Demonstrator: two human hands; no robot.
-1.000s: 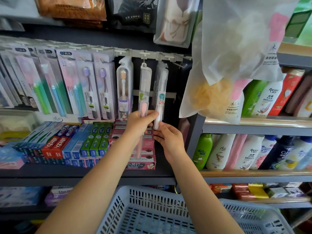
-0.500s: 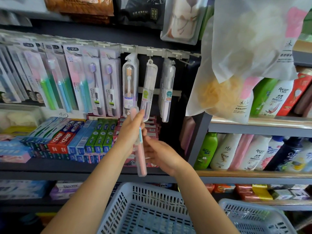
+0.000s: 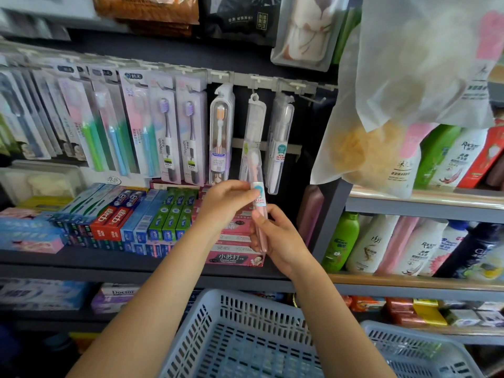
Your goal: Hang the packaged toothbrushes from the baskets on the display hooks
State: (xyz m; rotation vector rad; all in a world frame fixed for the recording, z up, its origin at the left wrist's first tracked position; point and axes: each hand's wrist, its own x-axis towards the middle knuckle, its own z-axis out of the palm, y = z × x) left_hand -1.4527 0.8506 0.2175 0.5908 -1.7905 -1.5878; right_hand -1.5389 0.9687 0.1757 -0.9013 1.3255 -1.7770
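Both hands hold one pink packaged toothbrush [image 3: 257, 197] upright in front of the toothpaste shelf. My left hand [image 3: 226, 204] pinches its middle at the label, and my right hand [image 3: 278, 238] grips its lower end. Its bristle end points up, just below the hanging packs. Three clear toothbrush packs [image 3: 252, 137] hang from the display hooks [image 3: 256, 80] above. One bare hook [image 3: 313, 99] sticks out at the right end of the rail. Two pale blue baskets [image 3: 245, 336] sit below my arms.
Carded toothbrushes [image 3: 163, 132] fill the hooks to the left. Toothpaste boxes [image 3: 152, 214] are stacked on the dark shelf beneath. A large translucent bag with a loofah [image 3: 381, 132] hangs at the right, in front of shampoo bottles [image 3: 381, 241].
The pink toothbrush has risen from hanging low to upright near the hooks. My right hand has taken its lower end. The view has shifted slightly.
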